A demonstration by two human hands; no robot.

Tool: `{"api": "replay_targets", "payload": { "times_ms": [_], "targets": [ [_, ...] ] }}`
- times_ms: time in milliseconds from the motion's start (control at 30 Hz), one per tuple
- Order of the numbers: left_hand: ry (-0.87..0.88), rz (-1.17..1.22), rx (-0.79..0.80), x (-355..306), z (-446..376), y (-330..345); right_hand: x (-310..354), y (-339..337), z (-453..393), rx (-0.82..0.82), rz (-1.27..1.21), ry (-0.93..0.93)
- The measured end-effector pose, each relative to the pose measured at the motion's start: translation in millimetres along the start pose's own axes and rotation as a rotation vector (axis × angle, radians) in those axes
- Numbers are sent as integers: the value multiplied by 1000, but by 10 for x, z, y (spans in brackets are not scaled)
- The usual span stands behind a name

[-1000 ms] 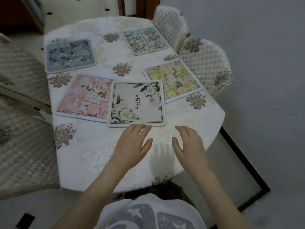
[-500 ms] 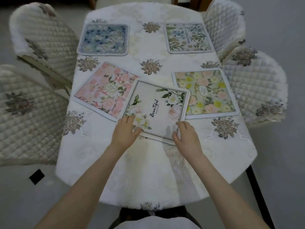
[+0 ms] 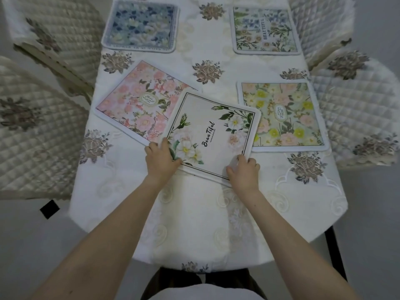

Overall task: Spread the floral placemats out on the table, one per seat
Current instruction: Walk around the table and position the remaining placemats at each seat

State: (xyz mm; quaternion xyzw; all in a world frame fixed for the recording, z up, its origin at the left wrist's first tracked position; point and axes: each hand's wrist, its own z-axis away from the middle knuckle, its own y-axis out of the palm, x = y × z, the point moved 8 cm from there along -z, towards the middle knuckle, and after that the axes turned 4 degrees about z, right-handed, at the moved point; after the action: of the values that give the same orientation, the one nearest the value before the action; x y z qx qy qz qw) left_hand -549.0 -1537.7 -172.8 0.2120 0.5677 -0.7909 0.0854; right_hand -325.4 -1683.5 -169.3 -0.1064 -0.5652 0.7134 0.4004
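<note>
At the near half of the worktop (image 3: pixel 194 213), both hands gripped the cream placemat (image 3: pixel 212 137) lettered "Beautiful": left hand (image 3: pixel 161 160) curled on its near-left corner, right hand (image 3: pixel 244 172) pinched on its near-right corner, fingers closed over the edge. That mat sat skewed, overlapping the pink placemat (image 3: pixel 138 100) and the edge of the yellow-flowered placemat (image 3: pixel 285 115). Blue placemat (image 3: pixel 140 26) and green-sprig placemat (image 3: pixel 264 29) lay flat at the far end, well apart. Count: five placemats, four quilted chairs (image 3: pixel 36 135) visible, two per side.
</note>
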Motion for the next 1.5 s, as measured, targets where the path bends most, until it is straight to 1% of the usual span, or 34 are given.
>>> {"api": "replay_targets", "payload": {
  "times_ms": [167,300,467,600,767,933,1133,1500],
  "targets": [
    [15,-56,18,87,155,61,-87,17,82,0,-58,19],
    [20,-131,97,183,346,175,-206,44,231,4,-84,35],
    [49,-124,145,245,627,284,-310,48,432,-46,-93,66],
    [53,-147,159,252,857,339,-392,104,624,-44,-69,92],
    [29,-189,195,296,1173,436,-546,177,916,-12,-36,63],
    [1,-183,163,304,1632,566,-793,204,1212,26,-35,10],
    [-52,-160,166,256,2106,733,-1047,193,1444,41,34,-66],
    [-83,-202,141,292,2626,894,-1312,242,1773,35,78,-119]
  ]
}}
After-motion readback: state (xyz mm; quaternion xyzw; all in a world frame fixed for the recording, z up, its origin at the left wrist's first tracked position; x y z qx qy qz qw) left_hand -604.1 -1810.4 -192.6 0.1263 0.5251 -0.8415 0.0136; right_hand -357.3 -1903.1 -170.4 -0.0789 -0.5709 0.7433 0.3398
